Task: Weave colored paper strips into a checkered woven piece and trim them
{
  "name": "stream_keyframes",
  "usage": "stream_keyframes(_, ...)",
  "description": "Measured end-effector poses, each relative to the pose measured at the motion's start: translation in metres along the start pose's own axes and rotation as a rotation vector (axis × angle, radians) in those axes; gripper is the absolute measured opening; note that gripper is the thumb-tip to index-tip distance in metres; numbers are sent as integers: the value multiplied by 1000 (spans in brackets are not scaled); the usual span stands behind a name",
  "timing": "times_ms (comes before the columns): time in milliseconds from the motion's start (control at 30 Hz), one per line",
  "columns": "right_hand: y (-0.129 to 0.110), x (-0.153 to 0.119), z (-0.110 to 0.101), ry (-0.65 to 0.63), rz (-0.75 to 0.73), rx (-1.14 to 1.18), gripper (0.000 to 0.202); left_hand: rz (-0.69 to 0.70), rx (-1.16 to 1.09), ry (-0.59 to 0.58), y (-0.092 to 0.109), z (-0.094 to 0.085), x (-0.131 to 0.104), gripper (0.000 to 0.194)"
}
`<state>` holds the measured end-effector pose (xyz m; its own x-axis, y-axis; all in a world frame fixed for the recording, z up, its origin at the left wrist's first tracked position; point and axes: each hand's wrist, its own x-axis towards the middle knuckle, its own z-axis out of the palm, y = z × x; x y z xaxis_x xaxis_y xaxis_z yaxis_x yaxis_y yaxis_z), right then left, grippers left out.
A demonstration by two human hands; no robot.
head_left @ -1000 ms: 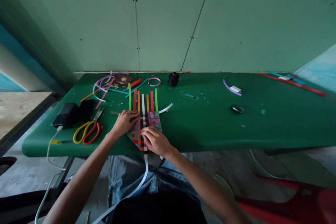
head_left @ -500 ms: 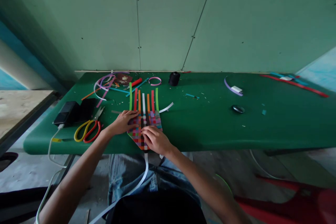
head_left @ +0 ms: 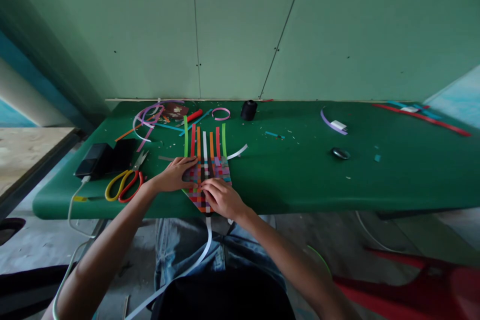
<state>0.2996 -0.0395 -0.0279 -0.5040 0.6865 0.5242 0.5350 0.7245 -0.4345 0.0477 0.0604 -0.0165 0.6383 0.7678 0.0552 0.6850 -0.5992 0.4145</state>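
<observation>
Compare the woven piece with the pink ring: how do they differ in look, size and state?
The woven piece is checked in many colours; the ring is plain pink.
The woven piece is larger, with loose strip ends; the ring is a small loop.
The left hand and right hand touch the woven piece; neither touches the ring.
Both lie on the green table.

I get a dim, soft picture, its light source unclear to me, with shadow deepening on the wall [head_left: 86, 60] beyond my left hand [head_left: 173, 176] and blur smearing the red chair [head_left: 423, 290] right of my right hand [head_left: 223, 200].
</observation>
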Motion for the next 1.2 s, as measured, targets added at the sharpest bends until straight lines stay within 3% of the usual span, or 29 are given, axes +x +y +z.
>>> stream_keyframes(267,-4,8,-11,16,184,279,22,-28,-36,25,12,-9,-1,98)
stream_keyframes(433,-5,42,-29,83,442,514,21,30,-66,72,17,-9,-5,86)
stream_keyframes(500,-4,61,-37,5,495,554,22,42,-75,96,18,-6,-8,78)
stream_keyframes(667,-2,109,-50,-189,552,351,19,81,-109,151,20,-1,-13,68)
stream_keyframes(833,5,162,-44,-398,446,215,26,60,-81,164,21,0,-13,62)
stream_keyframes(967,17,203,-27,-772,405,269,29,21,-70,156,19,2,-14,64)
stream_keyframes(1033,26,208,-24,-864,414,337,24,18,-80,161,18,3,-14,68)
stream_keyframes(1100,37,200,-27,-862,430,436,17,22,-80,163,18,4,-14,68)
stream_keyframes(1200,54,168,-35,-732,433,710,15,44,-60,163,18,3,-13,61)
